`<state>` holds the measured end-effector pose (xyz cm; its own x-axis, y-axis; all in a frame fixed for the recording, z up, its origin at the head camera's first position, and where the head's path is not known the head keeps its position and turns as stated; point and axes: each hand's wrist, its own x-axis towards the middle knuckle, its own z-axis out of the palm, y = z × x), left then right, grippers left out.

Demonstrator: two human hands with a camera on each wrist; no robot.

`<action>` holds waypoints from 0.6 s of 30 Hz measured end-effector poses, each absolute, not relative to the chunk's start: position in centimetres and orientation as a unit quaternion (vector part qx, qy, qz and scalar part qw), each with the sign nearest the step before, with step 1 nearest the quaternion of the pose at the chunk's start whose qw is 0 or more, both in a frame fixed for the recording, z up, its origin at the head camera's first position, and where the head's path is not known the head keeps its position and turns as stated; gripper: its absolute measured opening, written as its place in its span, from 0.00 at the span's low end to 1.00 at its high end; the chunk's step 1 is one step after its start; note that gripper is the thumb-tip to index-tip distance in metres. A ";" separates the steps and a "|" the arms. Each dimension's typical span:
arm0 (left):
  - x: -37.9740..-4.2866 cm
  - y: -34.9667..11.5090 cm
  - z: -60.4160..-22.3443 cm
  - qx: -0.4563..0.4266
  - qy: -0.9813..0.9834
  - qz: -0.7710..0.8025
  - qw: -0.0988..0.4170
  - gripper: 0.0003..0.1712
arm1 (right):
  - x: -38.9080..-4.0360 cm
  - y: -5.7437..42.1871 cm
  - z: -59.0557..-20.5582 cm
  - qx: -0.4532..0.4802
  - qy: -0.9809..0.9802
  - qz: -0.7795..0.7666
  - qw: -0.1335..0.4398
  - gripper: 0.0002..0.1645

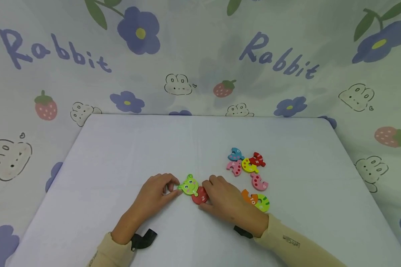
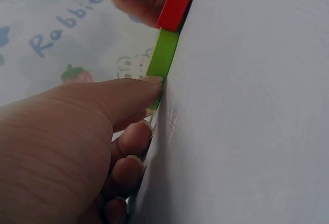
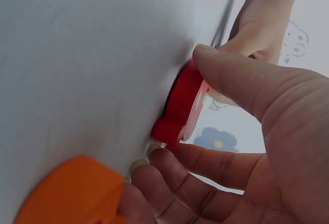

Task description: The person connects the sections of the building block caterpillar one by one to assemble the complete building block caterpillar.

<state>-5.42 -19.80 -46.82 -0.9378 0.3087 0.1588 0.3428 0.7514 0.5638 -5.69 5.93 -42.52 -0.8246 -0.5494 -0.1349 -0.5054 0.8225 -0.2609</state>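
A light-green puzzle piece with a smiling animal face (image 1: 188, 185) lies flat on the white table. At its left edge, my left hand (image 1: 150, 196) pinches it between thumb and fingers. A red puzzle piece marked 2 (image 1: 198, 197) meets its lower right side. My right hand (image 1: 224, 200) grips this red piece, thumb at the near edge and fingers at the far one. From the left wrist, the green piece's side (image 2: 164, 49) shows under my thumb, against the red piece (image 2: 177, 3). In the right wrist view, the red piece (image 3: 180, 100) sits between thumb and fingers.
Several puzzle pieces lie right of my hands: a blue one (image 1: 235, 154), a yellow one (image 1: 248, 166), a red striped one (image 1: 258, 159) and two pink ones. An orange piece marked 10 (image 1: 250, 198) and a green striped piece (image 1: 263, 203) lie close behind my right wrist.
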 end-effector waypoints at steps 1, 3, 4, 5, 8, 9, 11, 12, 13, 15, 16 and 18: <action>-5.4 -19.8 -46.8 -0.173 -0.936 -0.306 0.027 0.14 | -5.7 6.0 -42.4 -0.278 0.949 -0.107 0.104 0.37; -5.4 -19.8 -46.7 -0.170 -0.936 -0.306 0.025 0.14 | -5.7 6.2 -42.3 -0.277 0.949 -0.107 0.107 0.37; -5.4 -19.8 -46.7 -0.169 -0.937 -0.305 0.024 0.14 | -5.7 6.3 -42.3 -0.277 0.948 -0.107 0.110 0.37; -5.3 -19.7 -46.6 -0.168 -0.937 -0.305 0.023 0.15 | -5.8 6.4 -42.3 -0.279 0.948 -0.106 0.112 0.37; -5.3 -19.8 -46.5 -0.165 -0.938 -0.304 0.022 0.15 | -5.9 6.7 -42.1 -0.290 0.943 -0.106 0.121 0.37; -5.3 -19.8 -46.5 -0.164 -0.938 -0.304 0.021 0.15 | -6.0 6.9 -42.0 -0.296 0.941 -0.108 0.125 0.37; -5.3 -19.8 -46.5 -0.164 -0.939 -0.302 0.021 0.15 | -6.2 7.3 -41.8 -0.304 0.937 -0.111 0.132 0.37; -5.3 -19.8 -46.5 -0.164 -0.939 -0.302 0.022 0.15 | -6.4 7.6 -41.7 -0.307 0.936 -0.112 0.134 0.37; -5.3 -19.8 -46.5 -0.165 -0.938 -0.303 0.022 0.15 | -6.5 7.9 -41.6 -0.309 0.935 -0.112 0.134 0.36; -5.3 -19.8 -46.5 -0.167 -0.938 -0.304 0.024 0.15 | -6.8 8.5 -41.4 -0.309 0.935 -0.114 0.131 0.36; -5.3 -19.8 -46.5 -0.167 -0.937 -0.305 0.025 0.14 | -6.9 8.8 -41.2 -0.308 0.936 -0.115 0.127 0.37; -5.3 -19.8 -46.6 -0.168 -0.937 -0.306 0.027 0.14 | -7.3 9.5 -40.8 -0.307 0.936 -0.122 0.118 0.37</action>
